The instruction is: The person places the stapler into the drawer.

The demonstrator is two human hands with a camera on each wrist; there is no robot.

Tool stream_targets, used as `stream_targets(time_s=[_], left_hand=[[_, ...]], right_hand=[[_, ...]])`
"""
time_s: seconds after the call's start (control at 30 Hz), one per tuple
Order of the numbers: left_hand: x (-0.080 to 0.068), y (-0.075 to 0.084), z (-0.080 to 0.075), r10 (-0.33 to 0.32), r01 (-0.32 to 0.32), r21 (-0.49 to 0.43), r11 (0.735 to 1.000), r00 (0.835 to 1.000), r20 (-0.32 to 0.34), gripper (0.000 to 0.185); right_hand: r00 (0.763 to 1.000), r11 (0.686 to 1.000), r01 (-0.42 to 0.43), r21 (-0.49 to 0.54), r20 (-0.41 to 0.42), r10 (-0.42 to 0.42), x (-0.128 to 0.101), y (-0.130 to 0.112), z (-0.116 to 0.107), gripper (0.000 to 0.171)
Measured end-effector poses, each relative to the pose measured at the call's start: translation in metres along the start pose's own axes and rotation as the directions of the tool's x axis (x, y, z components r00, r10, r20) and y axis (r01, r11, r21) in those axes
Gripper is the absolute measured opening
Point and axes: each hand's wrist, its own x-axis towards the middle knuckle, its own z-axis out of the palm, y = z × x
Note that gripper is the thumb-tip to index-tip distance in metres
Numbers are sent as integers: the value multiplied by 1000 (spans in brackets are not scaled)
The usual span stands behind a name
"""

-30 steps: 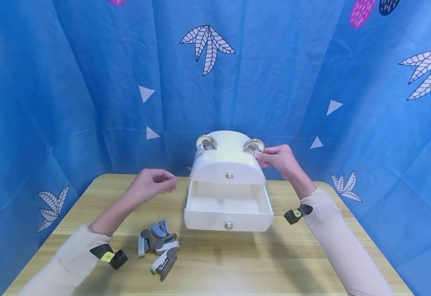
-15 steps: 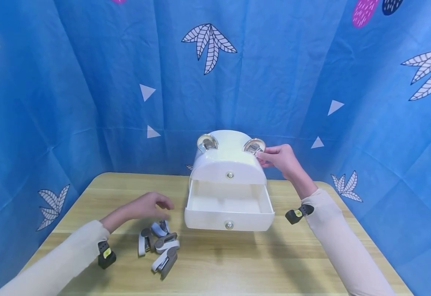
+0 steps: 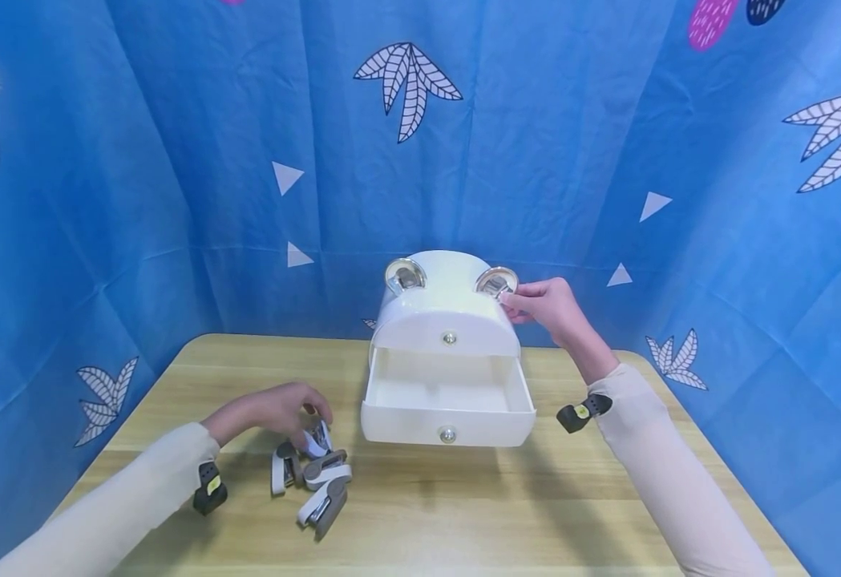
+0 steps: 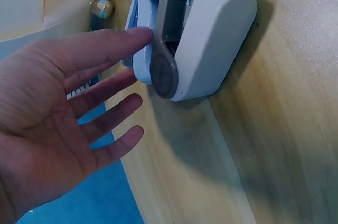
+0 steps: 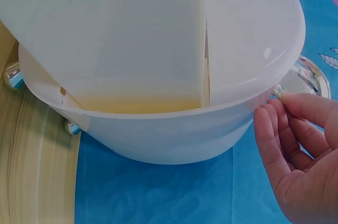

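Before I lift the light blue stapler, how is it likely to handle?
The light blue stapler will likely feel stiff, since its shell looks like molded plastic. It may slip a little, because that surface appears smooth. It could nudge a neighboring gray-and-white stapler as it moves, since they're crowded together.
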Motion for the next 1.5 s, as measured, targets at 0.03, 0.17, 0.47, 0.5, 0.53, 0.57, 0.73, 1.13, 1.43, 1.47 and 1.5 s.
stream_targets(time_s=[0.03,0.17,0.47,0.5,0.53,0.57,0.73,1.13,1.43,1.47,1.5], left_hand=[[0,-1,1,-1,1,-1,1000,1000,-2,46],[1,-2,4,-3,3,-4,1000,1000,-8,50],[6,-6,9,10,-8,14,1000,996,-90,47],[7,-7,10,3,-2,13,1000,994,-106,47],[8,-8,11,0,1,14,1000,993,-118,47],[8,-9,12,-1,4,17,1000,992,-128,48],[10,-13,15,-8,11,23,1000,989,-147,48],[6,-15,9,41,-30,62,998,981,-187,35],[-2,-7,-22,68,-63,25,998,959,-273,36],[-4,-4,-27,71,-67,21,997,957,-281,37],[-6,0,-32,74,-71,21,997,955,-289,38]], right_hand=[[1000,1000,1,1,0,-1,0,0,0,37],[1000,1000,-3,0,1,3,1,0,0,38],[1000,1000,-18,-25,-11,17,2,1,2,35],[1000,999,-22,-28,-11,22,2,1,2,34],[1000,999,-25,-33,-10,24,2,1,2,34],[1000,999,-25,-32,-9,25,2,1,2,34],[1000,999,-21,-27,-8,21,2,2,2,36],[1000,999,-19,-29,-9,18,1,1,2,36],[1000,999,-18,-39,1,18,1,-1,1,37],[1000,999,-19,-43,3,20,1,-1,1,37],[1000,999,-24,-44,2,24,1,-1,1,37]])
